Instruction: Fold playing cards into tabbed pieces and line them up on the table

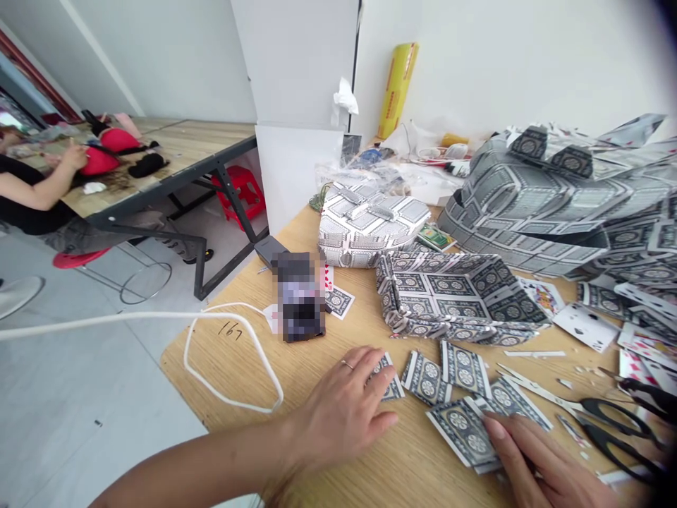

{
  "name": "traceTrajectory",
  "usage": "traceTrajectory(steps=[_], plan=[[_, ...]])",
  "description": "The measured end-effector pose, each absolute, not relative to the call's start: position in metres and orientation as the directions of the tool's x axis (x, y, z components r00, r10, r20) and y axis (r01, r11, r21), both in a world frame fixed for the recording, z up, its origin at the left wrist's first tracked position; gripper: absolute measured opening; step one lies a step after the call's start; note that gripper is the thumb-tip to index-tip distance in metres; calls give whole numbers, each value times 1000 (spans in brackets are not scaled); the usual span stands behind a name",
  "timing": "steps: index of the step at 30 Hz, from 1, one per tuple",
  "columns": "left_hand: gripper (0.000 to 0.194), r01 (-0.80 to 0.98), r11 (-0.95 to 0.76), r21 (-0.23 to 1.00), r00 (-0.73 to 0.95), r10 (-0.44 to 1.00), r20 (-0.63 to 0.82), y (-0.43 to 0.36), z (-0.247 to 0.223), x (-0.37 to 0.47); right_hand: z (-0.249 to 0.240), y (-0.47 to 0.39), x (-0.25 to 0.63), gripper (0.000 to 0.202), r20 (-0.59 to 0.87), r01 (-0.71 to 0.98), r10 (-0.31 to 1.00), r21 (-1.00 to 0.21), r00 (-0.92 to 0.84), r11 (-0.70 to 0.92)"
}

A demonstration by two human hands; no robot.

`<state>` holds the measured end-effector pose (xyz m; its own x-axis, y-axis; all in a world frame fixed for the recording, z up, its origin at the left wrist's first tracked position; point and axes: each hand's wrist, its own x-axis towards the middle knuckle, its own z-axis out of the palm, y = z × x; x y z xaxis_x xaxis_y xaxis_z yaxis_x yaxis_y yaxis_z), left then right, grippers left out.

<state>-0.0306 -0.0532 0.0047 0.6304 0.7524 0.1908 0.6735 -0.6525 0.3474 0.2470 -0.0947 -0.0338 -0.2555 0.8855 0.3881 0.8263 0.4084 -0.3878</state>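
Note:
My left hand lies on the table, fingers stretched out over a folded playing card with a grey patterned back. In my right hand another folded card is pinched near its right edge, with a further card edge under it. Several folded cards lie around it, among them one card between the hands and one behind. Black-handled scissors lie with open blades right of my right hand. Behind the cards stands an open tray made of folded cards.
A rounded card box stands behind the tray, and large stacked card baskets fill the back right. Loose playing cards and scraps lie at right. A white cable loops over the left table edge. Another person sits at a far table.

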Motion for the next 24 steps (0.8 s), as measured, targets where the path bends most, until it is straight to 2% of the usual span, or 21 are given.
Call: traceTrajectory(steps=[2,5,10,13,17,21,24], plan=[[52,672,-672,312,661,734,157,-51,0,-24,-37,-93,250,24,386,837,879,-350,-280,420],[44,655,-698,290,694,707,134,-47,-7,-20,-38,-91,251,26,384,863,880,-301,-280,406],[45,661,-696,280,668,716,204,-46,-4,-28,-31,-88,247,37,324,909,922,-282,-210,306],[41,724,-639,259,573,766,290,-49,2,-38,-27,-87,245,39,326,909,927,-301,-186,289],[27,819,-541,190,442,807,393,-49,4,-52,-25,-84,240,34,349,889,896,-264,-274,375],[24,927,-360,102,278,844,459,-44,5,-64,-22,-85,229,37,393,854,836,-193,-384,483],[22,966,-233,115,146,853,500,-39,6,-73,-19,-87,221,37,409,842,819,-186,-402,506]])
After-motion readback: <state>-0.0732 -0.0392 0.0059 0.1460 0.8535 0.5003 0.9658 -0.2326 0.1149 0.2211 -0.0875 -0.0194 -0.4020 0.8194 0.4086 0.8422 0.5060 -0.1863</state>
